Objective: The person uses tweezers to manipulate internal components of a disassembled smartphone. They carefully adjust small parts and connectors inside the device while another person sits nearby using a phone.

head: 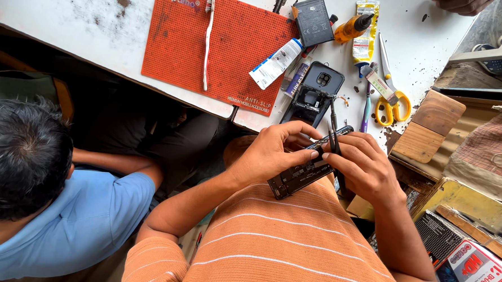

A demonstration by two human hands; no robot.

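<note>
phone: open, light, stiff, likely fragile inside; grip by edges | left hand pinches its edge | right hand pinches tweezers over it

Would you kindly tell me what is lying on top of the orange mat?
A white toothbrush lies lengthwise on the orange mat; a white tube overlaps its right edge. Whatever is beneath the mat is hidden.

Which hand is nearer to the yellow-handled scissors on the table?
Right. The right hand sits just below the yellow-handled scissors; the left hand is farther off, on the opened phone.
</note>
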